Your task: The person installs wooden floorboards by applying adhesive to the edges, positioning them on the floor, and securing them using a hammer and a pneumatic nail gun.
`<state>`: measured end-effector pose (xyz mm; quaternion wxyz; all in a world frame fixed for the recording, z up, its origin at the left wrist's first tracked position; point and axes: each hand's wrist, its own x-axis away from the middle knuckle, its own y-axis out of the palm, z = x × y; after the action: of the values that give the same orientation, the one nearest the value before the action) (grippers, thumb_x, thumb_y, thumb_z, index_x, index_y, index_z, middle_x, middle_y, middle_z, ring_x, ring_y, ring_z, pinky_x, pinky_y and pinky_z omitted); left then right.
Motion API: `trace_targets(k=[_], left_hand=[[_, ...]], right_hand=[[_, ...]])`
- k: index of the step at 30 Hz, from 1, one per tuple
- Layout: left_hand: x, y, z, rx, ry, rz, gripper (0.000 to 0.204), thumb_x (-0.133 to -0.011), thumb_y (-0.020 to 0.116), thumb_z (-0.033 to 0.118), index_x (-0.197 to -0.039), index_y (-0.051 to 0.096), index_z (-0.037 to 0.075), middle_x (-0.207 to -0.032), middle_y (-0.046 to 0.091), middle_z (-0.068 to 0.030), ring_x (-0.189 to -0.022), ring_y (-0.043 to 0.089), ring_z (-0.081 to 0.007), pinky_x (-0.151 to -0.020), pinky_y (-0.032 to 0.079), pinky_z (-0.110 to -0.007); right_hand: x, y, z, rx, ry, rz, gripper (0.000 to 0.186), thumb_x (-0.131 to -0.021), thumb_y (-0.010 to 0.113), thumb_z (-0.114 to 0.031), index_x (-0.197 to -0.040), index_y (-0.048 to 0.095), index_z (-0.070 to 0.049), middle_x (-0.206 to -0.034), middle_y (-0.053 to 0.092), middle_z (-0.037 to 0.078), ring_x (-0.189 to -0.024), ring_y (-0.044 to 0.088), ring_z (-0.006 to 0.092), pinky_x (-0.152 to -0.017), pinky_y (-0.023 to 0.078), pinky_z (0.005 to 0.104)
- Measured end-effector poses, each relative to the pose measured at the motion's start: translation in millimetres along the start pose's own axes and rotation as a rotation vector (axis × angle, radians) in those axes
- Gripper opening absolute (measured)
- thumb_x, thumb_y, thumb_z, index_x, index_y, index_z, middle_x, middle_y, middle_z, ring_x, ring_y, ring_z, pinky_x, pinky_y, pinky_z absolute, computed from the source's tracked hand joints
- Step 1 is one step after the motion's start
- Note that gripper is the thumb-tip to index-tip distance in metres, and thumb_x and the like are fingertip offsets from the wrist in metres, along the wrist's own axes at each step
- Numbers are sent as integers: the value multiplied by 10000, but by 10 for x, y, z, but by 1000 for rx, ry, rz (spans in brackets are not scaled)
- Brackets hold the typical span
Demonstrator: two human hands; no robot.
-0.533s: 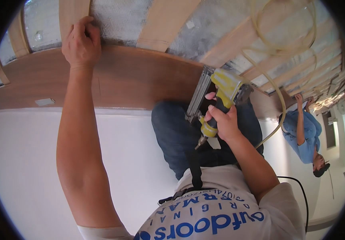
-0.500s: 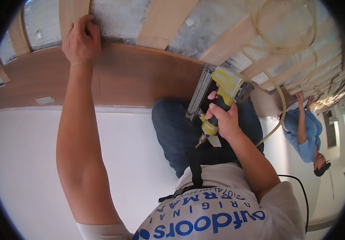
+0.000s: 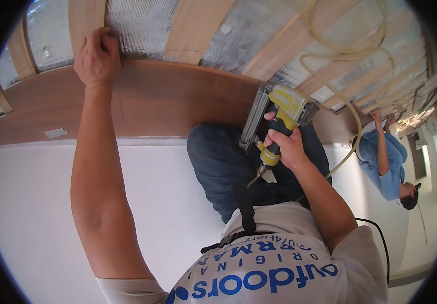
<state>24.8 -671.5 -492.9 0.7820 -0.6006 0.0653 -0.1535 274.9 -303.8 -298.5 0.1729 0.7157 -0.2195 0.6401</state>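
My left hand (image 3: 97,60) is stretched forward to the far edge of a brown floor plank (image 3: 162,101), where it meets a pale wooden batten (image 3: 87,15). Its fingers are bent and closed at that edge; whatever they may hold is hidden. In front of my knees, my right hand (image 3: 286,144) grips a yellow-green and black nail gun (image 3: 290,107) by its handle. The gun's grey metal magazine (image 3: 255,119) points toward the plank, over my left thigh. A hose fitting (image 3: 262,169) hangs at the bottom of the handle.
Pale battens (image 3: 193,30) run over silver foil sheeting (image 3: 140,25) beyond the plank. A yellowish air hose (image 3: 354,119) loops across them at the right. Another person (image 3: 383,157) in blue crouches at the far right. A small white piece (image 3: 56,133) lies on the plank.
The view has shifted slightly, so the plank and battens sit a little lower and further left. Both hands keep their places, and the nail gun stays in my right hand.
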Motion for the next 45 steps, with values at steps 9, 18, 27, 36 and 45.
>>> trace_targets(k=[9, 18, 27, 36, 45], left_hand=[[-48, 24, 4, 3, 24, 46, 146, -880, 652, 149, -987, 720, 221, -763, 696, -25, -792, 686, -276, -672, 552, -397], [-44, 100, 18, 21, 10, 69, 132, -873, 663, 142, -973, 711, 214, -743, 687, -23, -771, 681, -264, -659, 548, -395], [-27, -29, 40, 22, -25, -24, 162, -882, 648, 139, -1012, 717, 206, -807, 712, -30, -811, 692, -276, -694, 551, -411], [-78, -77, 29, 35, -32, 7, 145, -870, 655, 154, -983, 724, 211, -810, 710, -50, -791, 687, -295, -681, 552, -422], [-176, -216, 123, 175, -23, 84, 118, -817, 681, 112, -916, 706, 171, -774, 666, -85, -749, 659, -316, -625, 528, -460]], right_hand=[[-22, -18, -67, 8, -8, -6, 505, -916, 597, 48, -1409, 523, -27, -1288, 606, 85, -734, 627, 141, -688, 568, 335], [43, 80, -558, 7, -134, 225, 308, -962, 705, -122, -1215, 548, -43, -857, 616, 44, -677, 638, 170, -646, 555, 339], [-335, -268, -2724, 715, -135, 159, 304, -924, 753, -324, -1019, 614, -70, -677, 588, 9, -564, 559, 103, -539, 491, 279], [-368, -7, -2740, 881, -215, 123, 207, -930, 697, -178, -1022, 599, -21, -641, 575, 15, -521, 541, 105, -507, 468, 281], [-240, 299, -2837, 1116, -265, 231, 264, -805, 650, -108, -1034, 623, 21, -627, 608, 118, -502, 611, 212, -485, 488, 363]])
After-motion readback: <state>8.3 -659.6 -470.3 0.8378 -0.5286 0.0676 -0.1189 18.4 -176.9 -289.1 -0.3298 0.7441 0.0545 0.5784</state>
